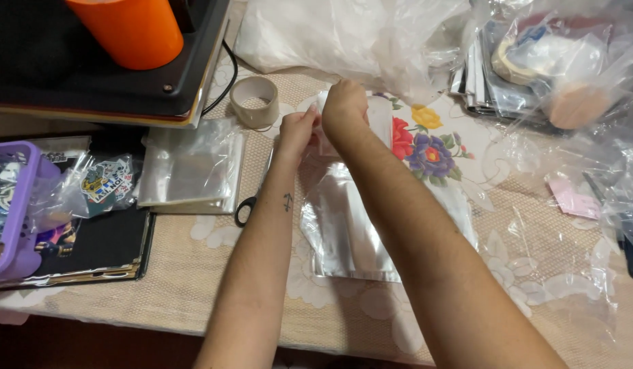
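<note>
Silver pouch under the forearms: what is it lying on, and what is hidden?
The silver pouch lies on the floral tablecloth. Scissors poke out left of it, blades hidden. Both hands, left and right, cover its top edge.

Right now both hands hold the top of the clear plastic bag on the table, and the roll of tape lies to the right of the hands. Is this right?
Not quite. In the head view the left hand and right hand do hold the top of the clear plastic bag, but the roll of tape lies to the left of the hands, not the right.
</note>
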